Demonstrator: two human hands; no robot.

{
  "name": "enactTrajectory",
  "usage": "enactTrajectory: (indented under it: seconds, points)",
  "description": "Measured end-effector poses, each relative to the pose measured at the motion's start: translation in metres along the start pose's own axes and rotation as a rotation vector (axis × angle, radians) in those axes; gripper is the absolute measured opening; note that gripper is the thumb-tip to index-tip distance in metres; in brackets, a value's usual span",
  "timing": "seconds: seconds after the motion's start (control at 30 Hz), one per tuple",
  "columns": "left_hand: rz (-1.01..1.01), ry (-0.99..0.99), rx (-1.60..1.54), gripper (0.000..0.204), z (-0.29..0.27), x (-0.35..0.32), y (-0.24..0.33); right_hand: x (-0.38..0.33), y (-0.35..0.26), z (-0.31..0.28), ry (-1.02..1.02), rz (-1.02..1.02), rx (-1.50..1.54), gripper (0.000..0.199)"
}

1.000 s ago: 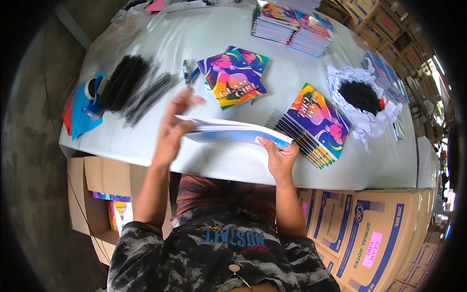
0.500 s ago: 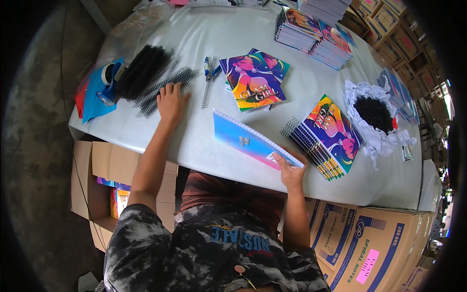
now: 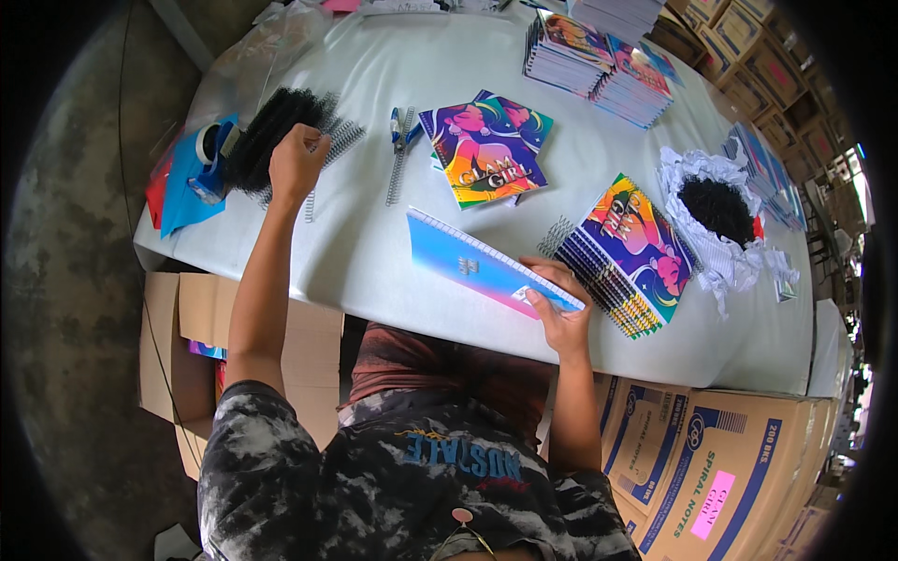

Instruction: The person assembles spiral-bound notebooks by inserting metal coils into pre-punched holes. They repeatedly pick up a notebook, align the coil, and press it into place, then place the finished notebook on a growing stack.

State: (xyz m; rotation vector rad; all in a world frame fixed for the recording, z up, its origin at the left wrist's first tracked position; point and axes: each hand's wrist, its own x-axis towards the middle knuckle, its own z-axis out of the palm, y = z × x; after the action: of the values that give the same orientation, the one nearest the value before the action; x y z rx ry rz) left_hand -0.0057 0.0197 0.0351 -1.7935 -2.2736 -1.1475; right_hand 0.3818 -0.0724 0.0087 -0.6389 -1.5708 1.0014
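Note:
My left hand (image 3: pixel 297 161) is closed in a pinch over the loose black spiral coils (image 3: pixel 271 131) at the table's left. A single thin spiral coil (image 3: pixel 310 208) hangs below its fingers, partly hidden by the hand. In my right hand (image 3: pixel 561 313) is an unbound notebook (image 3: pixel 477 266) with a blue-to-pink cover, tilted up near the front edge, its punched edge uppermost. Farther off lie blue-handled pliers (image 3: pixel 399 136) on another coil (image 3: pixel 396 178). Right of them sit a few colourful notebooks (image 3: pixel 477 154), loosely stacked. A fanned row of bound notebooks (image 3: pixel 641 248) lies beyond my right hand.
Crumpled white paper (image 3: pixel 702 192) wraps a dark coil heap (image 3: pixel 716 210) at right. Stacked notebooks (image 3: pixel 599 70) stand at the back. A tape dispenser (image 3: pixel 208 159) rests on blue sheets at left. Below the table are an open carton (image 3: pixel 210 313) and closed cartons (image 3: pixel 720 467).
My left hand has risen slightly and moved left over the coils, its fingers now closed, with one coil hanging down. The right hand keeps the notebook nearly in place.

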Motion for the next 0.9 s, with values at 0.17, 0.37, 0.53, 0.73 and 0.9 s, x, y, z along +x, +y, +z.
enactTrajectory:
  seconds: [0.17, 0.37, 0.53, 0.73, 0.9]
  points:
    - [0.108, -0.588, -0.739, 0.031, -0.027, -0.054, 0.065, -0.011, 0.009, 0.0, 0.078, 0.172, 0.023, 0.026]
    - [0.045, -0.765, -0.69, 0.036, -0.032, -0.083, 0.086, -0.012, 0.009, -0.001, 0.065, 0.204, 0.048, 0.026]
    - [0.081, -0.658, -0.652, 0.03, -0.033, -0.092, 0.08, -0.012, 0.002, -0.002, -0.033, 0.246, 0.044, 0.025]
    - [0.109, -0.555, -0.51, 0.026, -0.033, -0.091, 0.083, -0.004, 0.003, -0.004, -0.13, 0.104, 0.007, 0.028]
    - [-0.039, -0.777, -0.902, 0.018, -0.045, -0.078, 0.089, 0.001, -0.008, -0.006, -0.199, 0.146, -0.059, 0.028]
